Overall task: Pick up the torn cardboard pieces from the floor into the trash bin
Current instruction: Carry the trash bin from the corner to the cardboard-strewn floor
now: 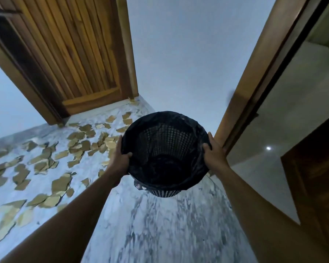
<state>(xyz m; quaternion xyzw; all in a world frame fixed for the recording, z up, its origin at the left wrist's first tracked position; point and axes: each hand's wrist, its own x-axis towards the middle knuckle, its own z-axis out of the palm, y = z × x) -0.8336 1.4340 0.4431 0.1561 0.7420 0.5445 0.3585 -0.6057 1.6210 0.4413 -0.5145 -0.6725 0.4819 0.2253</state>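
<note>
Marble-looking floor (pixel 160 234) is taking up most of the shot, with a pale wall (pixel 188 54) running straight ahead and a slatted wooden door (pixel 80 54) sitting closed on the left. The black mesh trash bin (pixel 167 137), lined with a dark bag, is sitting dead centre between both arms. Torn cardboard pieces (pixel 61 184) are lying scattered all over the floor left of the bin, reaching up to the door. Left hand (pixel 120 160) is gripping the bin's left rim, thumb hooking over the edge, and right hand (pixel 215 156) is clamping the right rim the same way.
</note>
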